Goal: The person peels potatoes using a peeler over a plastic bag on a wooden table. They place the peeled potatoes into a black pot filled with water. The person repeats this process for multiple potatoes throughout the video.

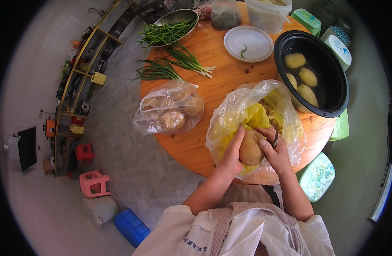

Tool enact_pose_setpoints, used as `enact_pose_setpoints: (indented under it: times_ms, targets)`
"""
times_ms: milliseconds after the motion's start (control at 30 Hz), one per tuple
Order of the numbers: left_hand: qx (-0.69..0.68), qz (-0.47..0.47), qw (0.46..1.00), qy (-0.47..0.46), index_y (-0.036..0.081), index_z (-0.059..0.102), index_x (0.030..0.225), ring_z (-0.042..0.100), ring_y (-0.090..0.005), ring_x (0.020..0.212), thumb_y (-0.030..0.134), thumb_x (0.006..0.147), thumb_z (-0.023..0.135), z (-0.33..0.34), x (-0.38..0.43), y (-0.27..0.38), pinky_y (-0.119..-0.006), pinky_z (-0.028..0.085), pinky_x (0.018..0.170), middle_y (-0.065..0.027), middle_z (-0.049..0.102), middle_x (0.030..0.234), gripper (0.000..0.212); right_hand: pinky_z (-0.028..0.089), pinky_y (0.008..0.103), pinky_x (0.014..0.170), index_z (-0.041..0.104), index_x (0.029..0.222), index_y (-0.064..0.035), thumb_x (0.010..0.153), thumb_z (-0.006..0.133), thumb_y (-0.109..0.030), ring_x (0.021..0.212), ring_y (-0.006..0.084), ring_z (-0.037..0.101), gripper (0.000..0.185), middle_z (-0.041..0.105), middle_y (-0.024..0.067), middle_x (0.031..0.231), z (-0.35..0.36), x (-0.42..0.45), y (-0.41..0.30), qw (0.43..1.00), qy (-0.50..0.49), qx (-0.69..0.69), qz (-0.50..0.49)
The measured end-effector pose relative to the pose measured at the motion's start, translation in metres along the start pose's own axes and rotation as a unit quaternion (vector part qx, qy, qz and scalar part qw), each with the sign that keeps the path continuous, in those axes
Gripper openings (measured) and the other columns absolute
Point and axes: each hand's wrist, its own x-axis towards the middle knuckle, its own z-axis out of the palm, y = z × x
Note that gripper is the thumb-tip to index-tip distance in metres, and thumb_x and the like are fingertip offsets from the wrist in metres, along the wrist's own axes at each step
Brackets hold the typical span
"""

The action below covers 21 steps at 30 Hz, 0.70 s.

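Observation:
An unpeeled potato (251, 148) is held between my two hands, above an open clear plastic bag with a yellow liner (258, 116). The fingers of my left hand (233, 155) wrap its left side. My right hand (279, 155) touches its right side with the thumb and also grips a small dark tool (275, 140), mostly hidden by the fingers. Brown peelings (273, 113) lie inside the bag. Left of it, a knotted-looking clear bag of potatoes (170, 107) rests on the round wooden table (212, 92). Peeled potatoes (308, 77) sit in water in a black basin (332, 96).
Spring onions (189, 60) lie behind the potato bag, near a metal pan of green peppers (168, 32). A white lid (247, 43) holds one pepper. A white bucket (268, 16) stands at the far edge. Green stools (317, 177) line the right side; pink stool (95, 183) stands left.

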Motion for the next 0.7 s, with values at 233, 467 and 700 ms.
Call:
enact_pose_setpoints:
  times_ms: [233, 467, 700]
  targets:
    - [0.008, 0.015, 0.998, 0.066, 0.003, 0.053, 0.103, 0.057, -0.0151, 0.090, 0.026, 0.086, 0.049, -0.011, 0.005, -0.014, -0.028, 0.047, 0.079, -0.0066, 0.058, 0.098, 0.029, 0.044, 0.0287, 0.070, 0.057, 0.098, 0.0015, 0.087, 0.047, -0.008, 0.076, 0.0201, 0.057, 0.018, 0.058, 0.0127, 0.081, 0.007, -0.008, 0.002, 0.998, 0.055, -0.018, 0.032]
    - [-0.021, 0.005, 0.999, 0.041, 0.000, 0.052, 0.110, 0.053, -0.0215, 0.103, 0.027, 0.090, 0.034, -0.005, 0.009, -0.010, -0.036, 0.042, 0.090, -0.0097, 0.057, 0.107, 0.038, 0.044, 0.0265, 0.075, 0.058, 0.101, 0.0007, 0.086, 0.052, -0.014, 0.083, 0.0166, 0.057, 0.022, 0.061, 0.0114, 0.088, -0.001, -0.001, 0.016, 0.978, 0.109, 0.080, 0.161]
    - [0.101, 0.056, 0.989, 0.091, 0.003, 0.050, 0.112, 0.051, -0.0185, 0.103, 0.027, 0.091, 0.044, -0.013, 0.012, -0.008, -0.033, 0.042, 0.088, -0.0077, 0.054, 0.111, 0.032, 0.043, 0.0312, 0.082, 0.045, 0.122, 0.0003, 0.080, 0.062, -0.023, 0.099, 0.0218, 0.054, 0.051, 0.056, 0.0137, 0.106, 0.000, -0.012, 0.006, 0.990, 0.018, 0.068, 0.121]
